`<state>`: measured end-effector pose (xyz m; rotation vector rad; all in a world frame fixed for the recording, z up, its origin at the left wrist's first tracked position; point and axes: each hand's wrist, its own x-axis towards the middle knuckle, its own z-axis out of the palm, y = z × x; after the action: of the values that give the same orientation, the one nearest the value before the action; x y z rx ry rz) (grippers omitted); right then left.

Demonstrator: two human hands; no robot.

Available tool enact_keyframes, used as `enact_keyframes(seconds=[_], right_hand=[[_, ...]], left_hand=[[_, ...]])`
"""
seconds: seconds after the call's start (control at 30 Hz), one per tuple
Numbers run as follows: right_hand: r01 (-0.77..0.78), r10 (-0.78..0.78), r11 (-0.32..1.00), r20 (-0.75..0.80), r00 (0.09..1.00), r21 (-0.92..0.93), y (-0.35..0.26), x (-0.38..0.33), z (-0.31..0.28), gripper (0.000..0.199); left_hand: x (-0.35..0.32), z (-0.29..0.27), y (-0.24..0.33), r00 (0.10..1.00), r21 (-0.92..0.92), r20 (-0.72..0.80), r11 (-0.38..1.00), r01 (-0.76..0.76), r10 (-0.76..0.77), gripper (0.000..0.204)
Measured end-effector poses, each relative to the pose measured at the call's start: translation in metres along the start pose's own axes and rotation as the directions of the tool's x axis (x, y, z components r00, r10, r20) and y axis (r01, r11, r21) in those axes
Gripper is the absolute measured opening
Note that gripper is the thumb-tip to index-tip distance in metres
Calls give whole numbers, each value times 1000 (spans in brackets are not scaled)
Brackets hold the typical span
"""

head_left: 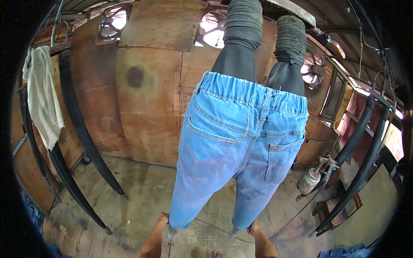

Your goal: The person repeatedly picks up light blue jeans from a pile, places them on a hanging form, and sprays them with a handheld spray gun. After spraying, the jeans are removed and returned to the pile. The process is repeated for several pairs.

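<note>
A pair of light blue jeans [213, 133] hangs in front of me, pulled over two black leg forms [236, 60] that come down from above. Its back side faces me, with pockets, an elastic-looking waistband and loose threads. At the left leg's hem, my left hand [163, 218] is closed on the edge of the denim; most of its fingers are hidden. My right hand [254, 228] pinches the hem of the right leg from its outer side. Below both hems, the narrow tips of the forms show.
More black leg forms hang at left [88, 124] and right [370, 159], a white cloth [43, 94] over the left ones. A spray gun with a metal cup [309, 180] hangs at right, above a wooden stool [337, 213]. Denim [346, 251] lies at lower right. Fans [114, 21] line the wall.
</note>
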<state>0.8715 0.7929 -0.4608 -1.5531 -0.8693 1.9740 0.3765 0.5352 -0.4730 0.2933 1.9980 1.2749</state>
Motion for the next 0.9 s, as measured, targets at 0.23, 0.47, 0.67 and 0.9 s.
enact_keyframes(seconds=[0.23,0.47,0.67,0.9], right_hand=[[20,18,945,-112,994,328,20,-2,18,22],[39,-6,932,-94,996,360,16,-37,6,33],[48,-26,907,-60,998,419,0,-55,-3,35],[81,-32,934,-146,989,348,-36,-55,-4,24]], left_hand=[[2,20,9,978,0,-76,981,-195,194,54],[-15,43,-11,995,202,-88,979,-21,39,55],[-44,35,-25,991,-40,36,991,128,-127,48],[-31,45,-56,996,-480,19,873,88,-90,44]])
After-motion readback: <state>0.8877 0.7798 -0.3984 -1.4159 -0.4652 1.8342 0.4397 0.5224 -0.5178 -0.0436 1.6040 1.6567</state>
